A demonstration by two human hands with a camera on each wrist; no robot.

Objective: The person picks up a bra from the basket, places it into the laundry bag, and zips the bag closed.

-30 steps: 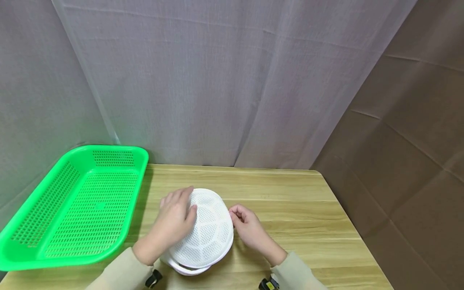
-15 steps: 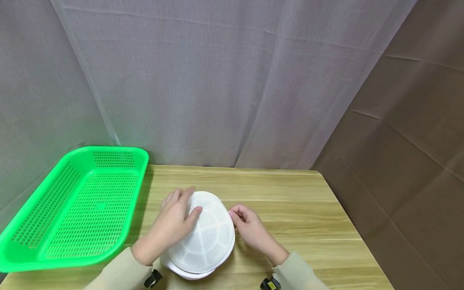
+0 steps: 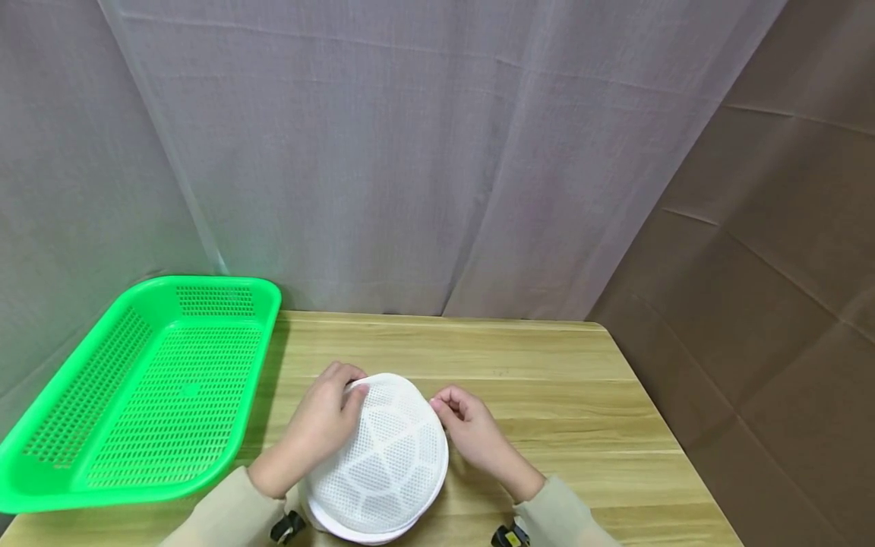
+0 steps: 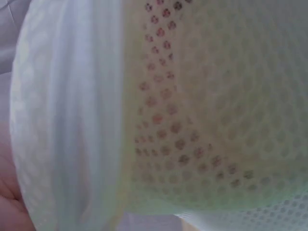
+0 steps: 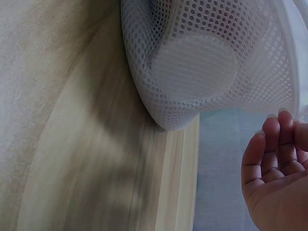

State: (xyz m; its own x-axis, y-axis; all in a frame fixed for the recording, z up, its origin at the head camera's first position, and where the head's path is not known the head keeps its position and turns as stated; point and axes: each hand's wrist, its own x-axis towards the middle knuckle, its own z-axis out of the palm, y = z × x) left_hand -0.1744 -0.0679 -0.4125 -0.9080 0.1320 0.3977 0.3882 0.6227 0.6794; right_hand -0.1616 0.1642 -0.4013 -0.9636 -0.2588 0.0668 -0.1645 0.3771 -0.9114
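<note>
A white mesh laundry bag [image 3: 393, 456], rounded and puffed out, stands near the table's front edge in the head view. My left hand [image 3: 316, 425] grips its far left edge, thumb on the mesh top and fingers over the rim. At the right rim, my right hand [image 3: 478, 437] pinches the edge between thumb and curled fingers; whether a zip pull lies between them is hidden. The left wrist view shows a pale zip-like band [image 4: 91, 106] along the bag's side. A flat round patch [image 5: 195, 67] of denser mesh appears in the right wrist view.
To the left stands a large green plastic basket [image 3: 254, 384] with slotted sides. The wooden table [image 3: 547, 403] extends behind and to the right of the bag. A grey curtain [image 3: 383, 152] hangs at the back, a brown one [image 3: 766, 304] at the right.
The bag's top has shifted toward the front edge and turned slightly. My left hand has slid down a little, from lying across the mesh to gripping the rim. The right hand has barely moved.
</note>
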